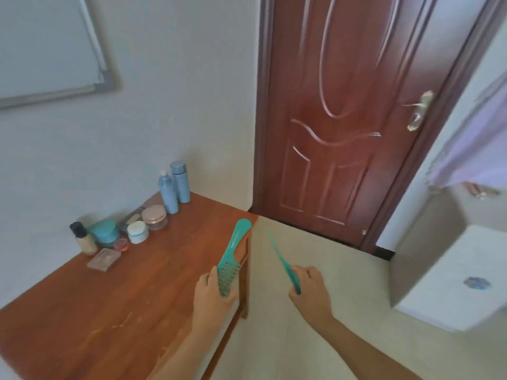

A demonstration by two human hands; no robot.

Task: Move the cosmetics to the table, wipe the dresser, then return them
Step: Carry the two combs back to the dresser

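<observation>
My left hand (212, 293) grips a teal wide-tooth comb (233, 248) by its toothed end, handle pointing away, over the right edge of the brown wooden table (115, 311). My right hand (308, 286) holds a thin teal tail comb (279, 256) over the floor, its tip pointing toward the door. Cosmetics stand along the wall at the table's back: two blue bottles (174, 189), a pink-lidded jar (154, 216), a white jar (137, 232), a teal jar (104, 231), a foundation bottle (83, 238), a small red pot (121, 244) and a clear pink case (103, 259).
A shut red-brown door (345, 119) with a metal handle faces me beyond the table. A white cabinet (450, 278) stands at the right on the pale floor (315, 346). A framed whiteboard (49, 50) hangs on the wall at upper left.
</observation>
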